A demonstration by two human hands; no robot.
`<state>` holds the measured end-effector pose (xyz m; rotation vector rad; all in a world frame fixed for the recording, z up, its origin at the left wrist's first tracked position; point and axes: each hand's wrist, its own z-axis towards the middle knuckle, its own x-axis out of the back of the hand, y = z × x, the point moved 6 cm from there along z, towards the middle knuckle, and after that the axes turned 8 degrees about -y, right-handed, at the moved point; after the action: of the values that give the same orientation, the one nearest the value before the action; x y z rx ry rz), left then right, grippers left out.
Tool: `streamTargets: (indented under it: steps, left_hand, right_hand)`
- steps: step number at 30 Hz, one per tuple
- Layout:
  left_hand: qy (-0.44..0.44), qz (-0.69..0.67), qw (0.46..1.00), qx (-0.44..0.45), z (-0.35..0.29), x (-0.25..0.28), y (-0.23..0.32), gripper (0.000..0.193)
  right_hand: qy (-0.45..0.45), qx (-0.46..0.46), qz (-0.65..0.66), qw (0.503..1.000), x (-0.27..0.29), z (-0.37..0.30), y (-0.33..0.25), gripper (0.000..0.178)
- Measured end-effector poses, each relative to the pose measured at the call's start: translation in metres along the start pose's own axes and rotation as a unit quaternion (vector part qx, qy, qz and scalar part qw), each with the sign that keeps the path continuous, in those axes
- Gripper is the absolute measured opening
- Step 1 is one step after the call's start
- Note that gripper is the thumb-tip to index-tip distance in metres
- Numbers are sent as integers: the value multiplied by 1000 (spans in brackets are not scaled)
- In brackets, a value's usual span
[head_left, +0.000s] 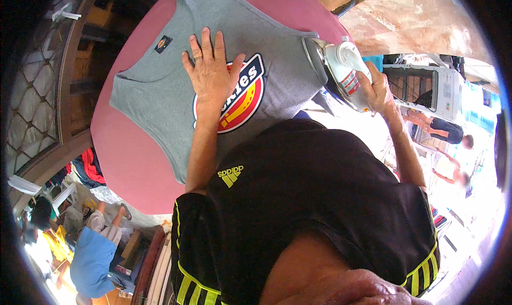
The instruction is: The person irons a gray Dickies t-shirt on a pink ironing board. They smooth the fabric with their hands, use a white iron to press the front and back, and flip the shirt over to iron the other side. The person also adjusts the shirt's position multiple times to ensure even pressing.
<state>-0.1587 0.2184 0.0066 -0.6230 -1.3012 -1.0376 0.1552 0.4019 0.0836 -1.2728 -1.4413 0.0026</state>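
My left hand (209,78), fingers wide, lies on a grey shirt (154,94); at right, my right hand (380,89) grips an iron (341,67) (best kept flat, off the print (244,103)).

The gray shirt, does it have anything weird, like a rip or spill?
No, nothing stands out: the shirt lies fairly smooth on the pink board, with no rip or spill showing. The left hand is on it, and the right hand holds the iron near its edge.
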Motion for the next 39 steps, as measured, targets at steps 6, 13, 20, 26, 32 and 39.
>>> streamTargets:
  steps: [6,13,20,26,32,39]
  left_hand:
    - [10,10,1000,-5,1,2,2,66]
    - [27,10,1000,0,-1,-2,-2,66]
    - [28,11,1000,-6,0,-4,-1,67]
    - [26,20,999,-1,0,-1,-1,67]
    - [21,31,999,9,-1,1,0,66]
    - [-2,11,1000,20,-2,0,0,63]
  right_hand:
    - [-74,77,-75,991,-21,-1,-34,40]
    - [-85,114,-63,988,-32,0,-49,41]
    - [-131,154,-91,975,-38,-11,-50,38]
    - [-114,134,-69,982,-46,-14,-55,34]
    - [-9,93,-58,994,-49,2,-68,34]
    - [48,184,-66,980,-44,39,-93,32]
